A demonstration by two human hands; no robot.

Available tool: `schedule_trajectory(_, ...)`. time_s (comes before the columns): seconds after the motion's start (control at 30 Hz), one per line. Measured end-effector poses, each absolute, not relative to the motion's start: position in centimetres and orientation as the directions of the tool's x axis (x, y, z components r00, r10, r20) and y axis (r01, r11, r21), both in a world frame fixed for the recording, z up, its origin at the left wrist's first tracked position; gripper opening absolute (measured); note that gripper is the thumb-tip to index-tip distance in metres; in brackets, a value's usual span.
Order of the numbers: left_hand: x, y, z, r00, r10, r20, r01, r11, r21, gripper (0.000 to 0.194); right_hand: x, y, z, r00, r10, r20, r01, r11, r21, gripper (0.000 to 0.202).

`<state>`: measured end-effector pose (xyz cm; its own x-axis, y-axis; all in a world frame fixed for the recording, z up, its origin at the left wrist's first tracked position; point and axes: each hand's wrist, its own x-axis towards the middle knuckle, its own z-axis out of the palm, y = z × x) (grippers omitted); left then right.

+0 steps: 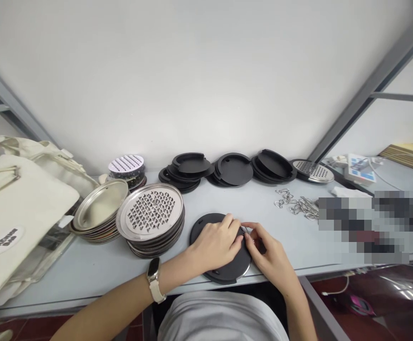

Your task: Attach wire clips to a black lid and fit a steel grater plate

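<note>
A round black plastic disc [224, 270], with a strip of metal showing at its lower right rim, lies on the table in front of me. My left hand [216, 244] lies across its top, fingers curled toward the right edge and holding it. At that edge my right hand [263, 244] pinches a thin wire clip [244, 229] between thumb and forefinger, partly hidden by the fingers. To the right lies a loose heap of bent metal wire clips [304, 207].
Left of my hands stand a stack of round metal grater plates [151, 213] and a stack of shiny round plates [101, 206]. Black discs [234, 169] line the wall, with a grater [313, 170] at their right. A cream bag [24, 213] fills the far left.
</note>
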<state>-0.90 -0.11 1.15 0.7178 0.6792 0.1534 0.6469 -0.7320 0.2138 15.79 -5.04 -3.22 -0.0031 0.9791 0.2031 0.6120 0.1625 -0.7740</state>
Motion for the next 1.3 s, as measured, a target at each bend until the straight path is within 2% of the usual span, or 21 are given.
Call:
schedule_trajectory(0.7,-0.82,-0.18,1.32,0.719,0.682,0.133,0.657,-0.729,0.190,0.021,16.21,-4.79,-3.20,0.011,0.980,0.199,0.534,0.163,-0.830,0.028)
schedule_trajectory(1.3,-0.82,-0.12,1.02,0.717,0.674,0.178,0.651,-0.739,0.172,0.020,16.57,-4.79,-3.30,-0.013,0.985,0.170,0.515,0.152,-0.843,0.030)
